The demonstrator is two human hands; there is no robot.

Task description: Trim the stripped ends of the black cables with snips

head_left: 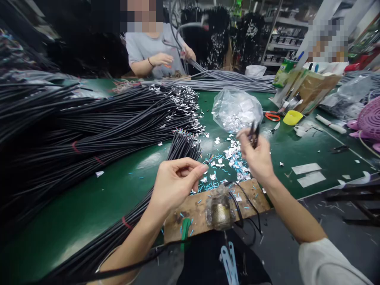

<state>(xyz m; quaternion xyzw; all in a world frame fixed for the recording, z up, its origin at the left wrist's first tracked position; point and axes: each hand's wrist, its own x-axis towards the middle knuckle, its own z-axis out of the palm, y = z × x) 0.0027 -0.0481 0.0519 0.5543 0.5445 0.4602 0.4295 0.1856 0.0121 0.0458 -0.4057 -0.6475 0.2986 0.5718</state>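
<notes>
My left hand (178, 180) is closed in a pinch on a thin cable, and its coloured wire end (210, 159) pokes out past the fingertips. My right hand (259, 156), farther right and higher, grips small dark pliers (254, 134) with the jaws pointing up; the handles are mostly hidden in the palm. Just behind my left hand lies a bundle of black cables (184, 146) with coloured wire ends. Between and beneath the hands are scattered foil scraps (234, 152) and bits of blue sleeve (212, 184).
A large pile of black cables (124, 114) covers the left. Beyond my right hand sits a clear plastic bag (237, 107). A metal device on a wooden board (190, 209) is at the front edge. Orange-handled scissors (272, 116) and yellow tape (293, 117) lie right. A co-worker (162, 51) handles grey cables opposite.
</notes>
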